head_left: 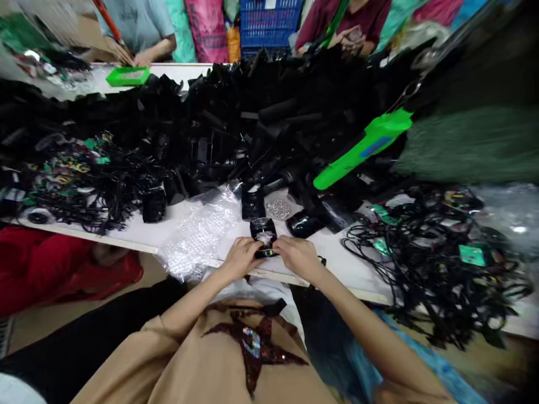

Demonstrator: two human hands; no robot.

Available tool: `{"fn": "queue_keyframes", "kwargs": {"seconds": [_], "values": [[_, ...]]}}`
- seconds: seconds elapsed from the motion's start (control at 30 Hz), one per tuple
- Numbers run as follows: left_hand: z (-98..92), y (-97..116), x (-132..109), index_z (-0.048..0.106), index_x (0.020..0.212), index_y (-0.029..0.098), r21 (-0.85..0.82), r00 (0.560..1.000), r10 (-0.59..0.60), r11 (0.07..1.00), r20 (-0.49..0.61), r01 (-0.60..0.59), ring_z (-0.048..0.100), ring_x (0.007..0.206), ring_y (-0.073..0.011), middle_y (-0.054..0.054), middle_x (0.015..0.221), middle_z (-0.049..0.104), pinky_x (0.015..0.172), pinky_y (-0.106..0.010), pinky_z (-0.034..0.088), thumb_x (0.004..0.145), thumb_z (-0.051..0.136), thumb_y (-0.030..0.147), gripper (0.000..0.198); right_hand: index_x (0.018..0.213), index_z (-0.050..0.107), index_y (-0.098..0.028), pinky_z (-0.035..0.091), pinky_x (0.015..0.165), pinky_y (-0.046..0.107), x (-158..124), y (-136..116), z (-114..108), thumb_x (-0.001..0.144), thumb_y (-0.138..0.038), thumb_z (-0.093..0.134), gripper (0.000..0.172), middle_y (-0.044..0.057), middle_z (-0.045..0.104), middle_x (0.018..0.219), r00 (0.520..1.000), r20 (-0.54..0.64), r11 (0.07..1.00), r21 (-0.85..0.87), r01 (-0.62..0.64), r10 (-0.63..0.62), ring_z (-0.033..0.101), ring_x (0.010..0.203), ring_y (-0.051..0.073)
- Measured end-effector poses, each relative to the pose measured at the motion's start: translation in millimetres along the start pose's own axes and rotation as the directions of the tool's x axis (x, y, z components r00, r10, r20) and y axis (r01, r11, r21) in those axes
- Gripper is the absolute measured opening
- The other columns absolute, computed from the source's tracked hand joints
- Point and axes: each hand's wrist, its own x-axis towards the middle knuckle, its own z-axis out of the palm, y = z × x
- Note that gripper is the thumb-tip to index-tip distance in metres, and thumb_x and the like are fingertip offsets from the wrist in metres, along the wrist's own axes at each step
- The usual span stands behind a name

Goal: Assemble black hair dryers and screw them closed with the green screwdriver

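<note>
Right now, our left hand (240,259) and right hand (298,258) have their fingers grasping one small black plastic unit (263,235) from either side at the near edge of the white worktop (337,264), with one black case (252,203) and one black oval unit (304,224) just ahead, one bubble-wrap sheet (197,230) beside them, and one cable tangle (84,191) to our left and another cable tangle (429,264) to our right.

My left hand (241,259) and right hand (298,258) grip a small black box (264,238) over the table (349,275), with bubble wrap (197,230) just left and black cables (425,264) off right.

Blue plastic crate (269,28) (far background)
</note>
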Motion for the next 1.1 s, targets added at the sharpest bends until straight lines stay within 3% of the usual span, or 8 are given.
{"fn": "queue_keyframes", "kwargs": {"seconds": [0.27,0.53,0.7,0.83,0.93,1.0,1.03,1.1], "values": [[-2.3,1,2,0.044,0.116,0.015,0.002,0.999,-0.029,1.000,0.017,0.029,0.053,0.095,-0.0227,-0.007,0.094,0.063,0.081,-0.036,0.038,0.076,0.067,0.034,0.051,0.087,0.061,-0.016,0.029,0.060,0.027,5,1,3,0.086,-0.009,0.040,0.023,0.005,0.065,0.086,0.998,-0.001,0.997,-0.043,0.061,-0.061,0.058,0.074,0.015],[-6.1,1,3,0.053,0.106,0.019,0.005,0.999,0.016,1.000,0.037,-0.017,0.052,0.090,-0.0203,-0.004,0.088,0.062,0.079,-0.035,0.036,0.084,0.057,0.038,0.029,0.088,0.063,-0.021,0.031,0.057,0.025,5,-2,2,0.088,-0.018,0.042,0.021,0.003,0.066,0.091,0.995,0.021,0.995,-0.021,0.097,-0.097,0.060,0.072,0.013],[-7.7,0,3,0.058,0.097,0.019,-0.005,1.000,0.016,1.000,0.027,-0.016,0.051,0.090,-0.0196,-0.004,0.088,0.063,0.078,-0.034,0.036,0.087,0.051,0.040,0.025,0.106,0.059,-0.025,0.037,0.060,0.023,-1,-1,-1,0.087,-0.023,0.050,0.021,0.000,0.067,0.096,0.998,0.000,0.997,0.057,0.057,-0.057,0.062,0.078,0.012],[-14.4,6,7,0.061,0.093,0.019,-0.058,0.999,-0.009,0.998,0.030,0.011,0.052,0.089,-0.0189,-0.004,0.088,0.063,0.077,-0.033,0.037,0.088,0.048,0.040,0.025,0.108,0.058,-0.023,0.040,0.060,0.022,-6,-1,0,0.086,-0.019,0.051,0.023,0.001,0.068,0.094,0.997,-0.073,0.993,0.111,0.043,-0.035,0.064,0.076,0.013],[-21.4,13,10,0.063,0.089,0.018,-0.169,0.994,-0.102,0.980,0.040,0.107,0.053,0.086,-0.0187,-0.006,0.086,0.062,0.075,-0.031,0.039,0.090,0.044,0.036,0.026,0.104,0.060,-0.022,0.043,0.063,0.021,-11,1,3,0.088,-0.018,0.046,0.021,0.001,0.068,0.092,0.983,-0.174,0.978,0.185,0.098,-0.066,0.064,0.077,0.012],[-25.0,16,13,0.063,0.086,0.017,-0.346,0.975,-0.213,0.912,0.066,0.223,0.053,0.082,-0.0175,-0.005,0.083,0.062,0.075,-0.030,0.040,0.090,0.043,0.035,0.027,0.102,0.061,-0.023,0.043,0.062,0.020,-15,4,5,0.090,-0.021,0.043,0.021,0.001,0.068,0.092,0.969,-0.243,0.968,0.227,0.106,-0.049,0.064,0.076,0.011],[-26.1,17,14,0.063,0.084,0.017,-0.485,0.951,-0.293,0.820,0.101,0.304,0.054,0.079,-0.0164,-0.004,0.081,0.062,0.073,-0.028,0.040,0.089,0.045,0.036,0.026,0.102,0.061,-0.022,0.043,0.060,0.020,-16,6,6,0.090,-0.025,0.044,0.021,0.001,0.068,0.093,0.961,-0.276,0.968,0.239,0.078,-0.009,0.064,0.075,0.011],[-26.3,18,15,0.062,0.079,0.017,-0.741,0.868,-0.443,0.501,0.224,0.447,0.054,0.070,-0.0136,-0.001,0.074,0.062,0.068,-0.025,0.042,0.083,0.053,0.043,0.028,0.097,0.062,-0.022,0.042,0.056,0.022,-19,9,8,0.089,-0.036,0.047,0.023,0.001,0.069,0.091,0.943,-0.316,0.969,0.247,-0.027,0.107,0.065,0.071,0.013]]}}
